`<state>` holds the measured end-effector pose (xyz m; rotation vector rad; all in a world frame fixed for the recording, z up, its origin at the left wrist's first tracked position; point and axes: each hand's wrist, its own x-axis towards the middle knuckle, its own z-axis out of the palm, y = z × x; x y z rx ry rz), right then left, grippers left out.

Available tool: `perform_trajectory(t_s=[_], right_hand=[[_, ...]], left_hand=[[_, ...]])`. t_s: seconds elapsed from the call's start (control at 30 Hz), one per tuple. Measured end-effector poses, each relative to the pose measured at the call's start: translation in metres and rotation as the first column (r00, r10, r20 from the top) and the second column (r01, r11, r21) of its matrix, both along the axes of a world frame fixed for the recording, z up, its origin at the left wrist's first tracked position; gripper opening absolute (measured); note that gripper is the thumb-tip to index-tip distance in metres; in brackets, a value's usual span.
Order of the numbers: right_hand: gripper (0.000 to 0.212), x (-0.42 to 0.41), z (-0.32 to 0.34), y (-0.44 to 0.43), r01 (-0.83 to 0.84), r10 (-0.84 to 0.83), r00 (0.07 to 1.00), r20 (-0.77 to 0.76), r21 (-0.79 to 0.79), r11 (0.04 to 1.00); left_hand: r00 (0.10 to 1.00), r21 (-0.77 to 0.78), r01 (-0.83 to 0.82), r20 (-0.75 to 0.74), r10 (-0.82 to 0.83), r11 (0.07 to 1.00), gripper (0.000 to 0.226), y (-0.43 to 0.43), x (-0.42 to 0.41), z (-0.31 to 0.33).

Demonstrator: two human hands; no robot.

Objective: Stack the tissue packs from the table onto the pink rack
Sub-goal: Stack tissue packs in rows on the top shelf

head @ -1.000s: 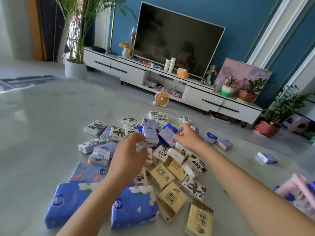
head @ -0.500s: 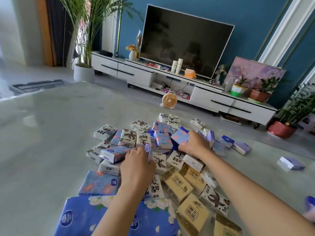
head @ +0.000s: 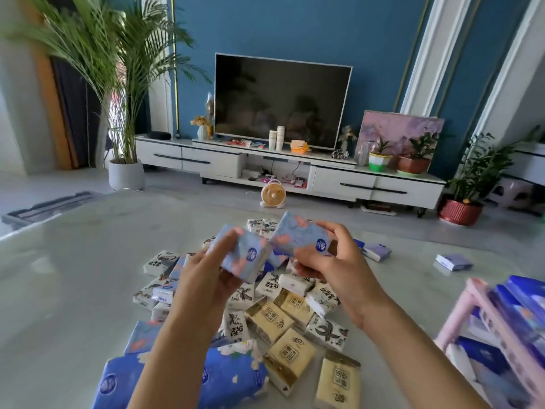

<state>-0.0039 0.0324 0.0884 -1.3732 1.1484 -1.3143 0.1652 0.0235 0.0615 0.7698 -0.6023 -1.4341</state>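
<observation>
From the head camera, I hold one tissue pack in each of my hands. My left hand (head: pixel 203 278) has its fingers and thumb closed around the first floral pack (head: pixel 244 255). My right hand (head: pixel 333 270) pinches the second floral pack (head: pixel 300 236) by its near and far edges. Both packs are lifted above the pile, and their near corners almost meet between my hands; I cannot tell if they touch. I think I hold them so close because I want to join them into one small stack, which is easier to carry than two loose pieces.

Under my hands, the pile (head: pixel 280 314) of other tissue packs lies on the bench (head: pixel 73 290), so much of the work is not done. The pink rack (head: pixel 483 305) stands to the right of my right hand, well apart, at the edge of the view, with blue packs already on it. I judge that the next move is to bring both packs to that side.
</observation>
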Motion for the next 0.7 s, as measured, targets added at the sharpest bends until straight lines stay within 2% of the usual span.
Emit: perform_trajectory(t_s=[0.17, 0.33, 0.4, 0.43, 0.53, 0.63, 0.7], right_hand=[[0.035, -0.034, 0.025, 0.079, 0.114, -0.114, 0.993, 0.011, -0.147, 0.983], [0.046, -0.092, 0.03, 0.156, 0.219, -0.193, 0.97, 0.148, -0.189, 0.957], [0.046, -0.123, 0.029, 0.18, 0.29, -0.256, 0.949, 0.184, -0.194, 0.937], [0.048, -0.138, 0.029, 0.19, 0.312, -0.276, 0.941, 0.196, -0.19, 0.931], [0.058, -0.179, 0.036, 0.215, 0.357, -0.31, 0.922, 0.232, -0.199, 0.913], [0.044, -0.227, 0.041, 0.228, 0.516, -0.479, 0.854, 0.203, -0.223, 0.827], [0.035, -0.258, 0.043, 0.235, 0.565, -0.538, 0.824, 0.175, -0.208, 0.798]], left_hand=[[0.988, -0.026, 0.074, 0.137, -0.07, 0.997, 0.038, 0.045, -0.04, 0.013], [0.965, -0.006, 0.225, 0.138, -0.222, 0.974, 0.02, 0.092, -0.079, 0.033], [0.942, -0.028, 0.303, 0.161, -0.294, 0.953, 0.046, 0.11, -0.101, 0.043], [0.934, -0.043, 0.321, 0.178, -0.309, 0.946, 0.047, 0.116, -0.114, 0.049], [0.906, -0.131, 0.376, 0.26, -0.334, 0.917, 0.021, 0.129, -0.161, 0.064], [0.849, -0.165, 0.439, 0.398, -0.348, 0.883, 0.017, 0.13, -0.21, 0.072], [0.819, -0.2, 0.402, 0.514, -0.253, 0.893, 0.009, 0.13, -0.237, 0.073]])
